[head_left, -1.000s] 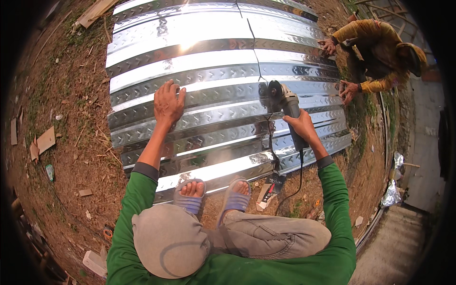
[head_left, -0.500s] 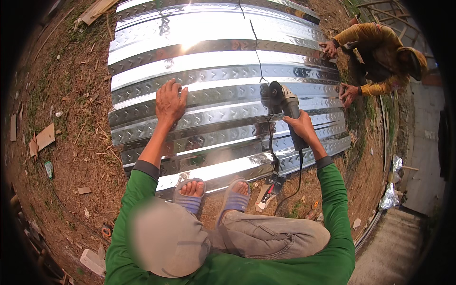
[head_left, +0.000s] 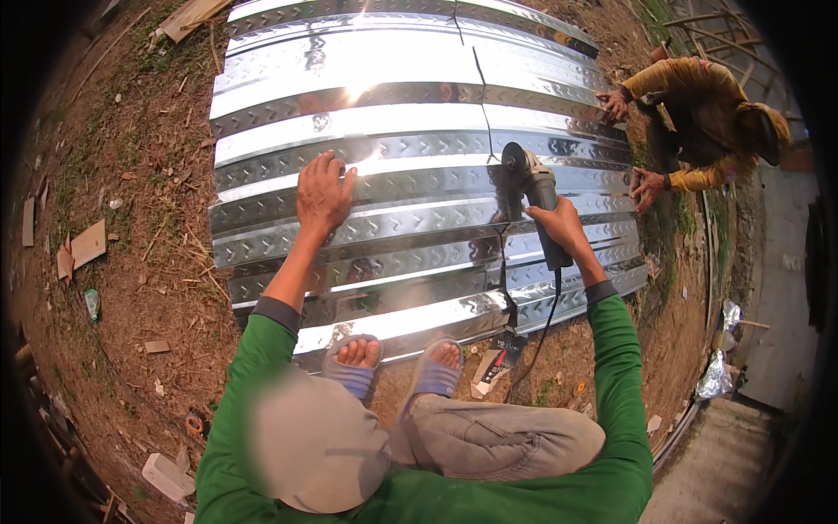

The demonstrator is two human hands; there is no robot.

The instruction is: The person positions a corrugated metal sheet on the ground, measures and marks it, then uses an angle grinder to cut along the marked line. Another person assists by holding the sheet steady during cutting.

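A shiny corrugated metal sheet (head_left: 375, 218) with an embossed chevron pattern lies on the ground in front of my feet. My left hand (head_left: 325, 196) rests flat on it, fingers stretched out, left of the middle. In my right hand (head_left: 563, 225) is a grey angle grinder (head_left: 543, 190), gripped round its body. Its dark disc (head_left: 515, 159) stands at a dark line that crosses the sheet from far to near. Whether the disc touches the metal, I cannot tell. The grinder's black cord (head_left: 552, 314) hangs toward the ground.
At the sheet's right edge a co-worker in a yellow top (head_left: 690, 83) keeps both hands on the metal. A torn carton (head_left: 491, 371) lies by my sandals. Cardboard pieces (head_left: 87, 244) and an orange ring (head_left: 195, 424) are on the dirt at left; crumpled foil (head_left: 716, 375) is at right.
The whole view has shifted slightly. Against the sheet, the grinder in my right hand has moved a little farther away along the dark line. My left hand stays in place on the metal.
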